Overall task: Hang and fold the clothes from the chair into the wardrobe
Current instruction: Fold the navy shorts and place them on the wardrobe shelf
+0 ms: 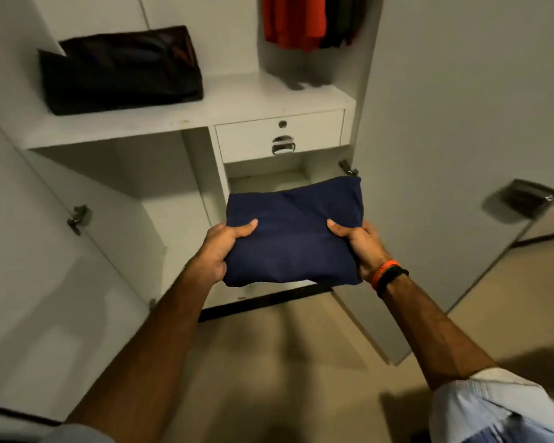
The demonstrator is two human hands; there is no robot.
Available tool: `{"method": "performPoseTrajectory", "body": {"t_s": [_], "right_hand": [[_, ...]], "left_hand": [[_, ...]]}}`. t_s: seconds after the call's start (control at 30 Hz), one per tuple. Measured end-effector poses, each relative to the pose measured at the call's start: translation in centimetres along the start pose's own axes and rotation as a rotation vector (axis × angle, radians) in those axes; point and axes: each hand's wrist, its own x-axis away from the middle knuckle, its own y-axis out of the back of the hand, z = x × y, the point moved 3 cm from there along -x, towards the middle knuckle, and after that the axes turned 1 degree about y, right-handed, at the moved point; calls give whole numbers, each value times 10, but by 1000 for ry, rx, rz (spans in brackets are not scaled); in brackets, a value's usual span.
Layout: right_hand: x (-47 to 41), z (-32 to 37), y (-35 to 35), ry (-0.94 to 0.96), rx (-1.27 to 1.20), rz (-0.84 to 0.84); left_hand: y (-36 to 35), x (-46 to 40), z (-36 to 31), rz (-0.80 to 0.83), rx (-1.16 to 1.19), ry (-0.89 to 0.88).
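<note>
White wardrobe (186, 123) fills the view, both doors swung wide: the left door (45, 251) and the right door (445, 123), with bare floor (285, 362) open between them. A long shelf (160, 119) crosses the upper part, its front edge free; a black bag (119, 71) sits on its left end, and red and dark clothes (304, 20) hang above its right end. Under the shelf's right end is a closed drawer (280, 135) with a metal pull, and below that an open compartment (269, 177). A folded navy garment (293, 233) is held level in front of this compartment. The left hand (223, 247) grips its left edge, thumb on top; the right hand (359, 243) grips its right edge likewise, bands at the wrist. Both forearms reach forward.
</note>
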Motion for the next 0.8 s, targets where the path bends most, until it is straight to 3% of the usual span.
{"method": "performPoseTrajectory", "body": {"t_s": [0.4, 0.63, 0.8], "right_hand": [[-150, 83, -167, 129, 22, 290], [-242, 154, -262, 230, 191, 561], [-289, 217, -327, 330, 382, 795]], "left_hand": [[97, -100, -114, -125, 97, -67], [120, -154, -184, -253, -20, -90], [128, -195, -248, -391, -172, -236]]}}
